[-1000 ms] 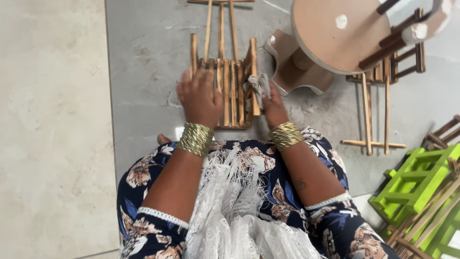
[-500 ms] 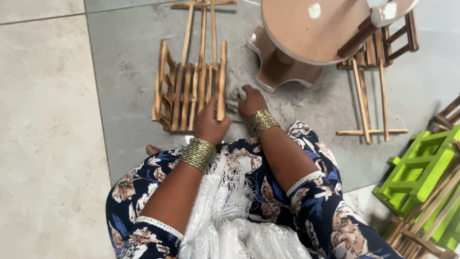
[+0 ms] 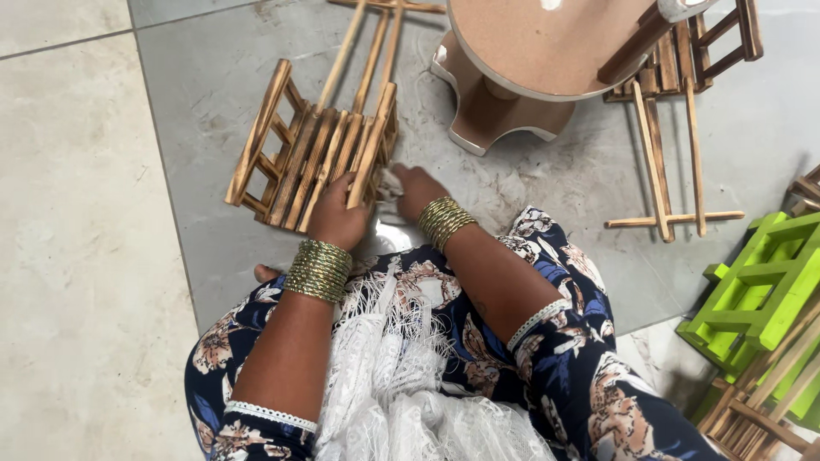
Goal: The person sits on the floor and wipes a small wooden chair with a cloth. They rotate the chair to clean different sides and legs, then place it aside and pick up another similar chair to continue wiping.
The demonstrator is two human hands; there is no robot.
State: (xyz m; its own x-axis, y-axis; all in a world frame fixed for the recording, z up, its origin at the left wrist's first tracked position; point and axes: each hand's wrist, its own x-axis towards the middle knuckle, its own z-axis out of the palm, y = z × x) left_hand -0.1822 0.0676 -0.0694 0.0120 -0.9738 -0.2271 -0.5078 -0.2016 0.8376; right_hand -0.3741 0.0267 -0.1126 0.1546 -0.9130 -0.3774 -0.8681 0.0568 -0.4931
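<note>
**Head view: two hands work on a wooden rack on the floor**

Head camera looks down at a person who sits on the floor (image 3: 102, 256). A small brown wooden rack (image 3: 312, 149) lies on the grey tile just in front of the knees. It is tipped on its side, so its slats face up and are easy to reach.

The left hand (image 3: 337, 220) is on the near end of the rack. Its fingers (image 3: 346, 192) curl tight around one slat. That grip seems to keep the rack from sliding.

The right hand (image 3: 417, 189) is just beside the rack, at its right edge. Its fingers are closed on a small white cloth (image 3: 389, 183). The cloth touches the wood, so it looks like the hand is rubbing or wiping the rack with it.

Both wrists wear gold bangles (image 3: 318, 270). A white fringed scarf (image 3: 393, 376) lies on the lap, over a blue flower dress.

A round brown table (image 3: 530, 51) stands close behind the rack. More plain wooden frames (image 3: 666, 162) lie on the floor to the right, well apart from the hands. A green rack (image 3: 760, 290) sits at the far right, with more wooden pieces below it.
</note>
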